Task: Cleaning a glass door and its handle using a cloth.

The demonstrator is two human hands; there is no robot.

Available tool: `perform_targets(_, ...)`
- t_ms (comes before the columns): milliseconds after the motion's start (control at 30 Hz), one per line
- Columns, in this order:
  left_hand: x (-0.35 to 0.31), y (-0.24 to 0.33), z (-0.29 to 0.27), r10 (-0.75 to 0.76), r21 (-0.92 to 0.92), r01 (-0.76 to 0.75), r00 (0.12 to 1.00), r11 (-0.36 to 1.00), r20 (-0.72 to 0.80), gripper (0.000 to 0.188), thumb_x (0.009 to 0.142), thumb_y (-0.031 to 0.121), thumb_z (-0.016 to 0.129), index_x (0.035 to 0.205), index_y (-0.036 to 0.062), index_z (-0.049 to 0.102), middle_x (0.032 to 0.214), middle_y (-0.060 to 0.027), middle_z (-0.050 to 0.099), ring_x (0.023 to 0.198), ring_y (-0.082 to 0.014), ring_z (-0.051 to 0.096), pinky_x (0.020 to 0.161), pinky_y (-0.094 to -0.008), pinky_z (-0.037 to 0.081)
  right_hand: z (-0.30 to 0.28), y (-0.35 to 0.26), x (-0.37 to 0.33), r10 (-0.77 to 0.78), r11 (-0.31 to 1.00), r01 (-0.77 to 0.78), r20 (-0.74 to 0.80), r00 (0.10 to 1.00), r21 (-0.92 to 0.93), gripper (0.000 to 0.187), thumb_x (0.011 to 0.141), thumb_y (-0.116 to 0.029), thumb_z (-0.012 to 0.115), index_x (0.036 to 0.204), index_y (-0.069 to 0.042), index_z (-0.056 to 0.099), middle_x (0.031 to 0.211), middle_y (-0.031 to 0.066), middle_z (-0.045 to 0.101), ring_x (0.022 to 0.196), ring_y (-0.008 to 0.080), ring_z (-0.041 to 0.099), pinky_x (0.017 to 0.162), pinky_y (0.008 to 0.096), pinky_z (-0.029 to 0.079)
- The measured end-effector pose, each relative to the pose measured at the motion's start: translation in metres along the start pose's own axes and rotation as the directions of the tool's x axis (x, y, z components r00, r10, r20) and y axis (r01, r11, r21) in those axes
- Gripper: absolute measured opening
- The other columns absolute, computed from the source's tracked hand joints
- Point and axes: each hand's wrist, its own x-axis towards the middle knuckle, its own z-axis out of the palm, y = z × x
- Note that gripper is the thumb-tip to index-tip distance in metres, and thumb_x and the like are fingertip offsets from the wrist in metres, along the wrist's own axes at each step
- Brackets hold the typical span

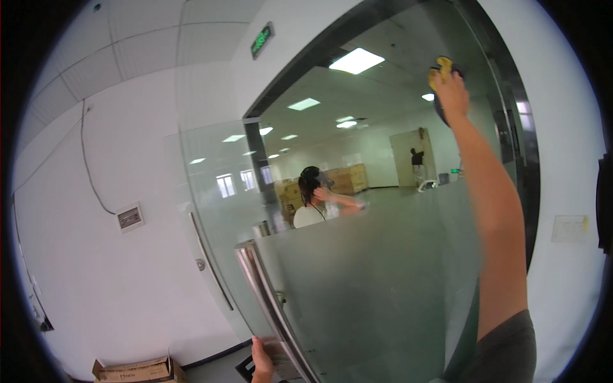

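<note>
Raised high at the upper right, my right hand (452, 99) is closed around a yellow-and-black hand-sized pad (444, 66), held at the clear upper part of a glass door (377, 287). The pad's far side is hidden by my fingers. The door's lower part is frosted. A long steel pull handle (258, 274) runs down its left side. Low down by that handle, my left hand (260, 362) grips the door's left edge, thumb up; its other fingers show only dimly through the glass.
A second glass panel with a slim handle (211, 262) stands to the left. An open cardboard box (137, 371) lies on the floor by the wall. A wall switch plate (570, 228) is at the right. Beyond the glass are a person (311, 198) and stacked cartons (348, 180).
</note>
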Motion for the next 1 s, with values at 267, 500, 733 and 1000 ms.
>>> perform_targets(267,-0.005,0.019,0.023,0.079,0.069,-0.079,0.997,0.995,-0.001,0.071,0.092,0.061,0.035,0.134,0.0047,0.041,0.129,-0.0101,0.05,0.118,-0.026,0.047,0.101,-0.0409,0.035,-0.059,-0.158,-0.08,-0.602,0.713,0.601,-0.124,0.789,0.362,0.049,0.084,-0.048,0.054,0.122,-0.017,0.054,0.121,0.0136,0.05,0.111,0.0298,0.05,0.09,0.0465,0.042)
perform_targets(500,-0.015,0.03,0.062,0.131,0.118,-0.123,0.989,0.985,-0.068,0.072,0.091,0.064,0.034,0.136,0.0079,0.038,0.127,-0.009,0.049,0.117,-0.0234,0.046,0.1,-0.0374,0.035,-0.042,-0.162,-0.069,-0.734,0.49,0.809,-0.348,0.584,0.324,0.043,0.087,-0.042,0.053,0.123,-0.019,0.057,0.131,0.0106,0.05,0.124,0.0276,0.044,0.103,0.0493,0.033)
perform_targets(733,-0.004,0.005,0.016,0.073,0.031,-0.068,0.977,0.997,-0.203,0.063,0.095,0.054,0.038,0.128,0.0007,0.045,0.112,-0.0079,0.056,0.101,-0.0185,0.053,0.09,-0.0324,0.042,-0.007,-0.006,0.062,-0.332,0.922,0.319,0.02,0.943,0.22,0.045,0.093,-0.045,0.041,0.129,-0.019,0.048,0.125,0.0088,0.053,0.116,0.03,0.049,0.094,0.0443,0.04)
perform_targets(1000,0.017,-0.037,-0.053,0.265,0.169,-0.205,0.802,0.964,-0.536,0.045,0.091,0.054,0.039,0.084,0.013,0.054,0.062,-0.0064,0.051,0.048,-0.0264,0.054,0.044,-0.0401,0.048,0.056,0.091,0.137,0.02,0.99,-0.031,0.087,0.996,0.135,0.063,0.087,-0.057,0.035,0.138,-0.021,0.041,0.139,0.0124,0.042,0.13,0.0295,0.038,0.103,0.0498,0.032)
